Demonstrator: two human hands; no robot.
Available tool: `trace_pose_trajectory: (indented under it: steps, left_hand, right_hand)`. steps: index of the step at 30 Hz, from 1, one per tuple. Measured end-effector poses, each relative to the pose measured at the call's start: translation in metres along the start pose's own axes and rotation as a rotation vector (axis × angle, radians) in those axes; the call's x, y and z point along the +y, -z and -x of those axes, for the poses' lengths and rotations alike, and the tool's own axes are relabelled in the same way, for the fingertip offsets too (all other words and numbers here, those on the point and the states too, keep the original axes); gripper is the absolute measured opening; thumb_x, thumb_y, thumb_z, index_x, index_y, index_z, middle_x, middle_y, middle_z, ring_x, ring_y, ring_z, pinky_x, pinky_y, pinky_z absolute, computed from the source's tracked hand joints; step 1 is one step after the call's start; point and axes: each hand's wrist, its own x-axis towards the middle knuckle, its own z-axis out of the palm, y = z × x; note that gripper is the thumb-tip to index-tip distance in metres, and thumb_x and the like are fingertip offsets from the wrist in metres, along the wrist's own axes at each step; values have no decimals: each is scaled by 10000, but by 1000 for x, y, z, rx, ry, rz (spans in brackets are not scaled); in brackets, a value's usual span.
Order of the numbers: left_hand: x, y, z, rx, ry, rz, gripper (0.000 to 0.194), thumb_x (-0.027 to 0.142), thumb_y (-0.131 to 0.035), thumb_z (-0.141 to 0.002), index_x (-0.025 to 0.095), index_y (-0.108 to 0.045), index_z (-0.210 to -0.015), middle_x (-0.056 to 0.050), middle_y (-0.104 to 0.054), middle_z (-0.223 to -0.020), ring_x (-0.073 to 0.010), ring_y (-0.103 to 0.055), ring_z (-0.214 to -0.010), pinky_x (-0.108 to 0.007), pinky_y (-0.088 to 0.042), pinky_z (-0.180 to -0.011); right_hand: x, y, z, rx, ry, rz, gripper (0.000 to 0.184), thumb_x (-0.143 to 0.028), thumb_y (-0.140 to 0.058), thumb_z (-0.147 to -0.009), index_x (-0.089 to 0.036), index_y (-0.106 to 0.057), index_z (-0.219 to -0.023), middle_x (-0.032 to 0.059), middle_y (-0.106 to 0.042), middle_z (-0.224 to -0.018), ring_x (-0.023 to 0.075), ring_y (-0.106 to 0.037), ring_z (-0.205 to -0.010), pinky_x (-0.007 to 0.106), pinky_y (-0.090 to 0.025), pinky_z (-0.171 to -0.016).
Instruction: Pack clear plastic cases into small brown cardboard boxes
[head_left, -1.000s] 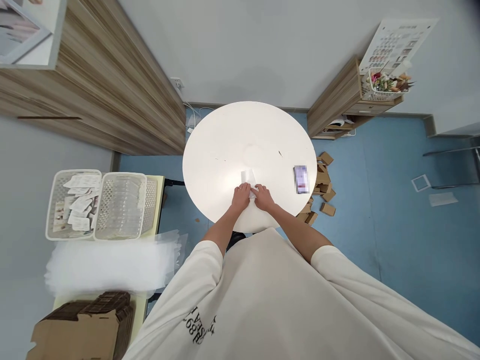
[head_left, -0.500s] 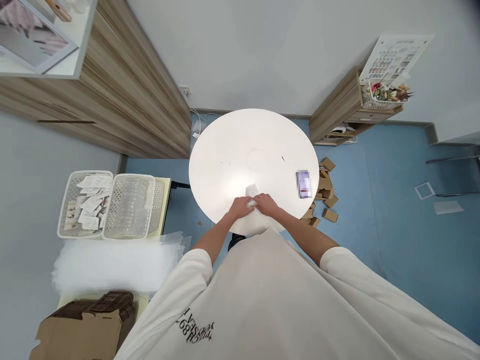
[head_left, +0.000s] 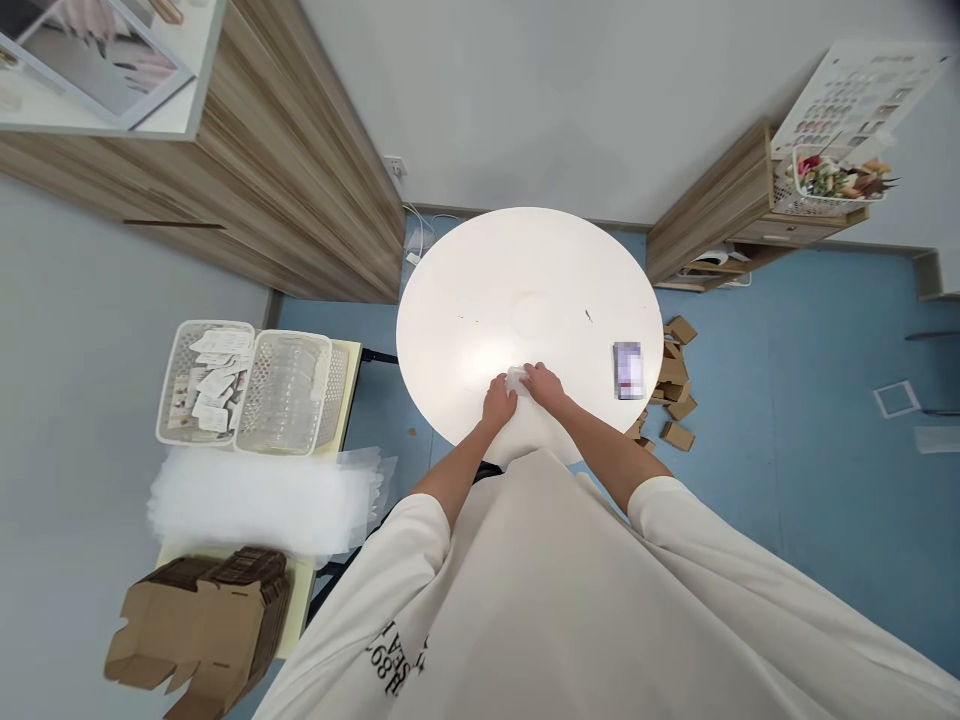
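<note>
Near the front edge of the round white table [head_left: 525, 270], a small white, translucent bundle of wrapping [head_left: 516, 379] lies between my two hands. My left hand [head_left: 498, 403] grips its left side, fingers closed. From the right, my right hand [head_left: 544, 386] has its fingers bent onto the bundle's other end. Whatever is inside the wrapping cannot be made out. Further right on the tabletop is a purple, blurred phone-like rectangle [head_left: 628, 371].
A side table at left bears a basket of white packets [head_left: 169, 385], a basket of clear cases [head_left: 321, 400], a stack of translucent sheets [head_left: 262, 500] and flattened cardboard boxes [head_left: 217, 640]. Small brown boxes [head_left: 678, 436] lie on the floor right of the round table.
The wrapping was a longer strip under my hands and is now a compact bundle. My hands have moved slightly apart around it. The camera view has shifted.
</note>
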Motion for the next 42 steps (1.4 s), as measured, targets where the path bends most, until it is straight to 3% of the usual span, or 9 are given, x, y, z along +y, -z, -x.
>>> trace_pose_trajectory:
  steps: [5,11,14,18,22,26,32,42]
  left_hand:
    - [1,-6,17,-38,-135,-178,605,195,-442,-937,193,-332,-1532,-146,-387,-1568,-277,-513,-1329,-418,-454,-1058]
    - [-1,-9,24,-112,-150,-353,687,208,-449,-939,186,-233,-1590,-167,-244,-1649,-325,-361,-1460,-477,-385,-1114]
    - [0,-10,25,-146,-131,-383,729,227,-472,-929,189,-195,-1602,-177,-230,-1653,-335,-362,-1461,-467,-405,-1092]
    - [7,-13,27,-156,-100,-424,739,237,-490,-920,179,-198,-1596,-197,-226,-1652,-350,-378,-1451,-465,-424,-1066]
    - [12,-15,31,-73,-221,-527,688,174,-501,-888,165,-307,-1549,-181,-187,-1669,-360,-295,-1491,-497,-358,-1124]
    - [5,-11,33,-93,-317,-568,689,146,-503,-875,218,-338,-1541,-138,-286,-1642,-339,-269,-1507,-498,-357,-1130]
    - [-28,20,24,-99,-334,-570,716,148,-493,-881,199,-304,-1570,-152,-216,-1672,-343,-195,-1541,-542,-247,-1204]
    - [-101,111,-9,-47,-291,-550,853,143,-498,-858,231,-141,-1628,-141,-172,-1688,-359,-158,-1550,-614,-194,-1212]
  right_hand:
    - [2,-7,-3,93,-94,-115,337,-375,-505,-1000,-209,-456,-1290,138,-533,-1209,253,-618,-925,345,-476,-731]
    - [7,-23,4,128,-184,-293,335,-364,-494,-992,-203,-410,-1273,121,-563,-1142,275,-604,-978,377,-484,-803]
    - [8,-34,17,158,-154,-342,296,-244,-446,-981,-206,-432,-1274,125,-561,-1192,258,-603,-1005,363,-487,-819]
    - [12,-46,34,154,-120,-396,390,-168,-427,-944,-210,-452,-1331,135,-566,-1252,241,-620,-1011,348,-502,-825]
    - [13,-51,40,185,-141,-452,454,-197,-442,-931,-212,-461,-1384,137,-591,-1283,241,-623,-1098,342,-512,-877]
    - [6,-51,41,170,-174,-543,475,-211,-446,-917,-203,-479,-1391,119,-640,-1251,213,-650,-1084,320,-528,-890]
    - [-31,-58,31,143,-176,-634,482,-196,-483,-903,-212,-502,-1384,94,-652,-1297,174,-673,-1096,293,-540,-934]
    - [-143,-78,-27,127,-40,-610,664,-102,-501,-847,-190,-457,-1504,90,-563,-1468,211,-604,-1264,339,-511,-1052]
